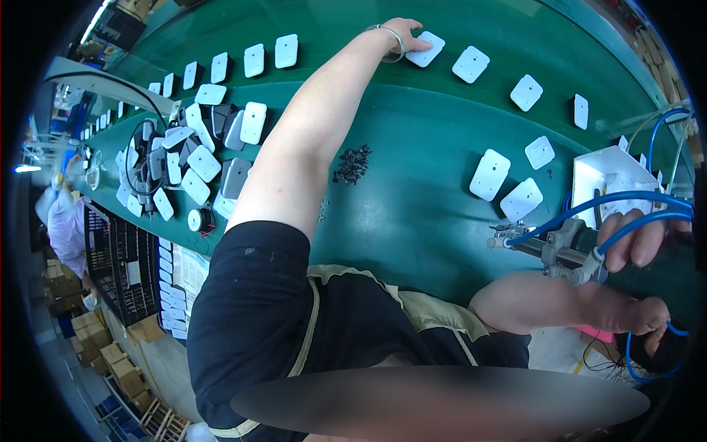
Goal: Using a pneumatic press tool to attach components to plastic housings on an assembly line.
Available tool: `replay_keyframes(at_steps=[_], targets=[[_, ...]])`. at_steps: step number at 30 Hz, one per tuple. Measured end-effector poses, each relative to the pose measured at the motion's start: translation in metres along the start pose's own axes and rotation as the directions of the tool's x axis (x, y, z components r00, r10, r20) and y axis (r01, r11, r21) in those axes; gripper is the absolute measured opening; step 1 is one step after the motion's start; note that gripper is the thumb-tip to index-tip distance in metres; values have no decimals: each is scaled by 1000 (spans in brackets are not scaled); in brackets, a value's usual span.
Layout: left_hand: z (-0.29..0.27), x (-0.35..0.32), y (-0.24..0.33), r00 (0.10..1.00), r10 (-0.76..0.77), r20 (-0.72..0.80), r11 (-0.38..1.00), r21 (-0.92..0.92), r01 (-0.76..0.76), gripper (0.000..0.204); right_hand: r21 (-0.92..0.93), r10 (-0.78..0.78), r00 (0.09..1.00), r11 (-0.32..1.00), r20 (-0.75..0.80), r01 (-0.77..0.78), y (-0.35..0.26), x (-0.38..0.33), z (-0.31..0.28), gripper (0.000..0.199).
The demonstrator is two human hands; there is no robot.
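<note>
My left arm stretches far across the green bench. At its end my left hand (403, 37) has its thumb on a white-topped rectangular casing (428, 53), the fingers curled at its far left edge. My right hand (633, 239) is at the right rim, beside a metal pneumatic clamp (571, 250) with blue air tubes (618, 197). Its fingers are bent around something dark that I cannot make out. Near the clamp lie a white casing (490, 174), a second one (522, 200) and a smaller white plate (540, 152).
A small heap of black screws (353, 164) lies mid-bench. More casings (286, 51) line the far strip; others are piled at left (204, 163) near a screwdriver (149, 184). A white open box (593, 177) stands right. A black crate (118, 269) and a co-worker (66, 228) are at far left.
</note>
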State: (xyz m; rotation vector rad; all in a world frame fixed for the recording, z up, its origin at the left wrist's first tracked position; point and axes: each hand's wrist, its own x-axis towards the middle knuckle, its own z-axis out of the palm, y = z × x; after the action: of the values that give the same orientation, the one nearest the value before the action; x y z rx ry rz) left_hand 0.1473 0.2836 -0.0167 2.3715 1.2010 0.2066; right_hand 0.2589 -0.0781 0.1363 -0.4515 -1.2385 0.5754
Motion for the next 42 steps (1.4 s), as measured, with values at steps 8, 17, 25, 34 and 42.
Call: replay_keyframes(at_steps=[8, 17, 25, 34, 42], targets=[[9, -5, -11, 999, -18, 29, 957, -290, 26, 48, -217, 72, 983, 970, -168, -109, -3, 7, 28, 61], [-13, -169, 39, 992, 126, 25, 694, -717, -70, 44, 117, -194, 981, 974, 8, 192, 10, 22, 17, 50], [39, -296, 57, 985, 175, -4, 725, -676, -132, 42, 107, -164, 986, 981, 22, 161, 12, 10, 29, 49], [47, -310, 63, 955, 290, -63, 670, -699, -249, 45, 67, -160, 987, 985, 21, 158, 11, 1, 40, 48], [46, -313, 64, 951, 304, -57, 691, -674, -261, 49, 53, -147, 989, 988, 23, 146, 12, 1, 39, 47]])
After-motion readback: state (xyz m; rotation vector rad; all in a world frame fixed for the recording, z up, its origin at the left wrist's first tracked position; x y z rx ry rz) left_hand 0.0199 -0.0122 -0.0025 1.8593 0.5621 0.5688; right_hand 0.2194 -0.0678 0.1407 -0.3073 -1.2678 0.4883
